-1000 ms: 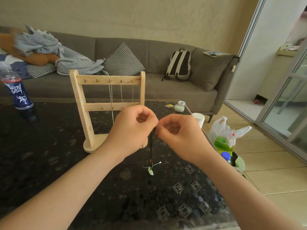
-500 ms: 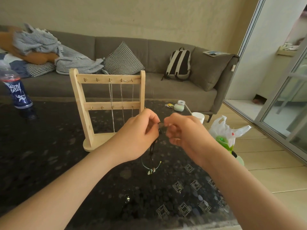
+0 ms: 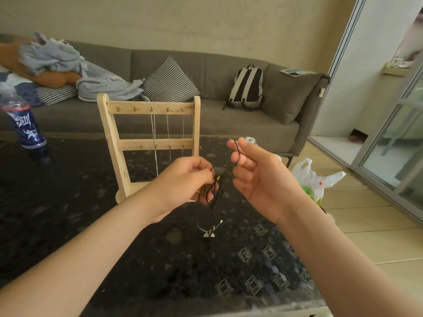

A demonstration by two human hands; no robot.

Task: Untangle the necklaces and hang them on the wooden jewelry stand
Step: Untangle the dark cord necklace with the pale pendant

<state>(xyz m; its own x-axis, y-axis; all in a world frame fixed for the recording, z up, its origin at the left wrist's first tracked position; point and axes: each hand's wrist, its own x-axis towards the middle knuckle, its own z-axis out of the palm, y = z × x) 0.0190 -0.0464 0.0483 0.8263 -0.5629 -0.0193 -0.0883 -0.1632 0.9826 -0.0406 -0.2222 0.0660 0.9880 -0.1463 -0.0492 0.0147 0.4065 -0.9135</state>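
Fingers (image 3: 202,173) on my left hand (image 3: 183,183) are curled and pinching a knotted stretch of the black cord necklace (image 3: 214,195), just below the centre of the frame; on my right hand (image 3: 258,177) the thumb and forefinger grip a loop of the same cord a little higher and to the right, the other fingers (image 3: 240,179) loosely bent beneath; between the two hands the cord runs on a slant; from the left pinch the rest hangs down to a small pale pendant (image 3: 209,234), low over the dark table (image 3: 68,213); I cannot tell from here whether it touches. Behind the left hand the wooden jewelry stand (image 3: 109,138) is upright on the table, with two rows of hooks; three silver chains (image 3: 154,136) hang from the right-hand hooks of its top bar, past the lower bar. At the left edge of the frame a blue-labelled bottle (image 3: 27,129) stands on the table, well apart from the stand; a grey sofa (image 3: 229,124) fills the back, a backpack (image 3: 248,84) and a checked cushion (image 3: 170,81) on it; a white plastic bag (image 3: 313,177) lies on the floor at right.
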